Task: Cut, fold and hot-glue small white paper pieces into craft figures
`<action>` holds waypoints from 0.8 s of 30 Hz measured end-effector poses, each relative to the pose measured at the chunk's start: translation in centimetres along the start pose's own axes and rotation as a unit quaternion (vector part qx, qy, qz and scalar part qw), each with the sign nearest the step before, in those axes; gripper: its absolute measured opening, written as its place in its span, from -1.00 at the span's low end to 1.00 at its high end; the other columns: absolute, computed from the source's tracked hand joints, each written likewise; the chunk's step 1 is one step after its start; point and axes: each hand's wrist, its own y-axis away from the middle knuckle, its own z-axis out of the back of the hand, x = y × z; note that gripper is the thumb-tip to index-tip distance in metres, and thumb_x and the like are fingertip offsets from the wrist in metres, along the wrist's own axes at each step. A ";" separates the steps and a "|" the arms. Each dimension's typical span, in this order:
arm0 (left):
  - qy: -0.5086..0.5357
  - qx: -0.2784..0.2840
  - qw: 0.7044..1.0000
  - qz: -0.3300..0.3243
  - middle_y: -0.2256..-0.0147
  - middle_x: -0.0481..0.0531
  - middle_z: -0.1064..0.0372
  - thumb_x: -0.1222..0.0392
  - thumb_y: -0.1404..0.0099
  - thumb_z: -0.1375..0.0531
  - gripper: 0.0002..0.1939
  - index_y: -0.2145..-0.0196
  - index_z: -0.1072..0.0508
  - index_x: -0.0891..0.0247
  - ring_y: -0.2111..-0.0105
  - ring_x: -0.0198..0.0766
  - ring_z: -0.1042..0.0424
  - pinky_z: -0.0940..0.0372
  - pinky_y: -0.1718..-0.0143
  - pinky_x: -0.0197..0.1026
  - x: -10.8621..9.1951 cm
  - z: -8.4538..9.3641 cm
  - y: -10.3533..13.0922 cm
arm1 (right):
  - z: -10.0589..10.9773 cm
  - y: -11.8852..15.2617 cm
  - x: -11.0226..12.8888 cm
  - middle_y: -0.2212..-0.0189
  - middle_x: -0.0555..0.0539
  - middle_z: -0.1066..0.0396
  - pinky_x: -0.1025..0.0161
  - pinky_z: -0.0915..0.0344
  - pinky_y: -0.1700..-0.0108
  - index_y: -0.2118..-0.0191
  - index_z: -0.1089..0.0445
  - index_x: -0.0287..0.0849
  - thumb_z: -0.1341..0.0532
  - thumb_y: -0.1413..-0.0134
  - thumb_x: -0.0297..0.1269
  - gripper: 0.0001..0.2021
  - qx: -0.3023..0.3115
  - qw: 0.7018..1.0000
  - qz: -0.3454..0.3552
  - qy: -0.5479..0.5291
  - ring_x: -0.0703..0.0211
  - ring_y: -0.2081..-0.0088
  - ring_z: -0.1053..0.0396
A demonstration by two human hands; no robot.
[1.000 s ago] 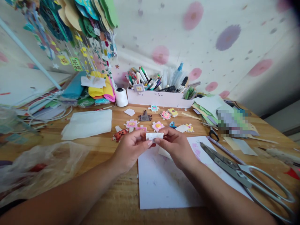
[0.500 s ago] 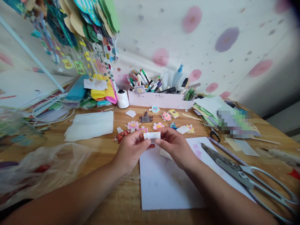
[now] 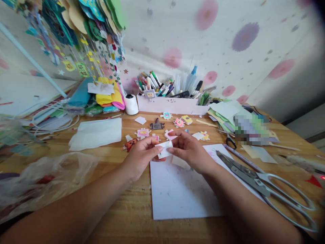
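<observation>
A small folded white paper (image 3: 165,149) is held between my two hands, above the top edge of a white sheet (image 3: 185,196). My left hand (image 3: 142,156) pinches its left side, with the thumb on the near face. The right side is gripped by my right hand (image 3: 189,150), its thumb on the paper and its index finger raised behind. Another pale paper piece (image 3: 180,162) lies on the sheet below my right hand. Just beyond my hands are several small decorated paper figures, among them a pink one (image 3: 143,133) and a dark grey one (image 3: 157,125).
Large scissors (image 3: 256,181) lie at the right across the white sheet. Tissue-like white sheets (image 3: 96,134) and a clear plastic bag (image 3: 63,179) are at the left. A white thread spool (image 3: 131,104) and a pen box (image 3: 167,105) stand at the back.
The small paper has tilted, its right end now higher. My right index finger has lifted away from its top edge, and the view has shifted slightly.
</observation>
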 end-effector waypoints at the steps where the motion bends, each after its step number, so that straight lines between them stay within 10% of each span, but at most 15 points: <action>1: -0.011 -0.010 1.000 -0.001 0.34 -0.01 -0.42 0.18 -0.09 -0.31 -0.83 0.43 -0.40 0.31 0.37 -0.30 -0.42 -0.43 0.36 -0.17 -0.1 0.1 -0.1 | 0.7 0.0 0.2 0.38 0.00 -0.33 0.25 -0.24 0.34 0.06 -0.22 -0.13 -0.25 0.03 -0.25 -0.62 -0.009 0.999 0.013 0.050 0.23 0.38 -0.31; 6: -0.020 -0.063 0.998 0.017 0.45 -0.08 -0.39 0.15 -0.07 -0.31 -0.79 0.40 -0.38 0.29 0.52 -0.34 -0.44 -0.40 0.48 -0.24 -0.6 0.4 -0.6 | 3.7 0.4 0.9 0.35 -0.07 -0.41 0.22 -0.18 0.34 0.22 -0.41 -0.14 -0.28 0.06 -0.25 -0.78 0.040 0.903 -0.007 0.427 0.15 0.37 -0.31; 13: -0.021 -0.079 0.996 0.033 0.47 -0.07 -0.40 0.14 -0.08 -0.30 -0.76 0.36 -0.35 0.28 0.59 -0.32 -0.46 -0.36 0.54 -0.27 -0.9 0.4 -0.6 | 2.8 0.8 0.0 0.26 -0.19 -0.42 0.19 -0.17 0.33 0.10 -0.41 -0.20 -0.34 0.14 -0.18 -0.58 0.132 0.829 -0.060 0.539 0.01 0.32 -0.36; 24: 0.027 -0.023 0.999 0.020 0.33 0.02 -0.47 0.15 -0.09 -0.31 -0.74 0.29 -0.38 0.30 0.44 -0.26 -0.50 -0.42 0.38 -0.16 -0.5 -0.1 -0.1 | 0.2 1.1 0.8 0.45 -0.02 -0.38 0.30 -0.17 0.38 0.33 -0.41 -0.17 -0.20 -0.10 -0.12 -0.79 0.059 0.970 0.063 0.229 0.23 0.42 -0.29</action>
